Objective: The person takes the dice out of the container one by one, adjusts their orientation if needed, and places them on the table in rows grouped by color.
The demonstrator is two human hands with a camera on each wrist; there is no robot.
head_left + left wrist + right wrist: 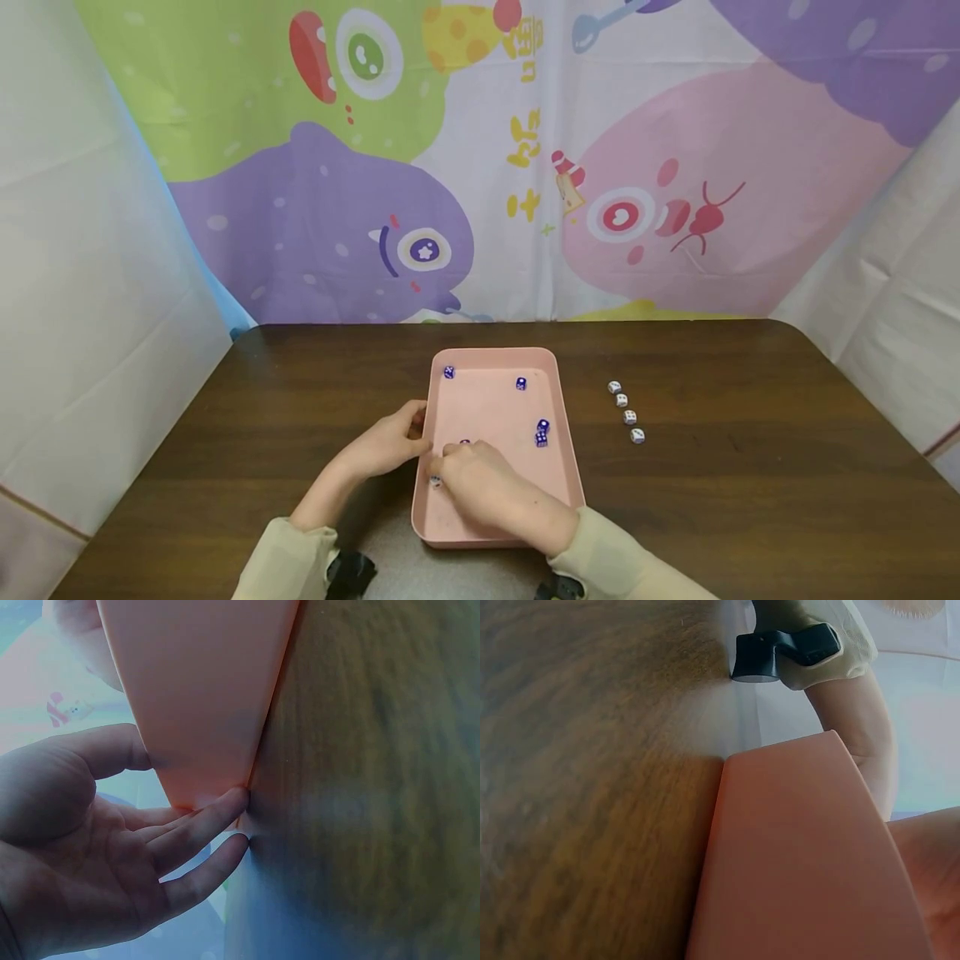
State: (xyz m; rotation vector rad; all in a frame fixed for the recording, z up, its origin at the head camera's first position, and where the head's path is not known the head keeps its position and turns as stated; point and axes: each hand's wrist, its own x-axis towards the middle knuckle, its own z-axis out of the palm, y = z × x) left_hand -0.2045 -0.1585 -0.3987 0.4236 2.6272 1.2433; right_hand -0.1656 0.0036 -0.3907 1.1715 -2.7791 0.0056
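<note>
A pink tray (495, 358) lies on the table with several blue dice inside, such as one (449, 372) in its far left corner and another (521, 384) farther right. Two more blue dice (542, 438) touch near the right wall; one (465, 442) is partly hidden behind my right hand. My right hand (480, 483) reaches into the tray, its fingers bent, pinching a white die (436, 481) near the left wall. Its fingertips are partly hidden. My left hand (386, 442) touches the tray's left wall from outside, fingers extended in the left wrist view.
Several white dice (630, 417) form a slanting row on the dark wooden table (750, 467), right of the tray. A cartoon-printed curtain (495, 250) hangs behind the table's far edge. White cloth (97, 250) hangs at the sides.
</note>
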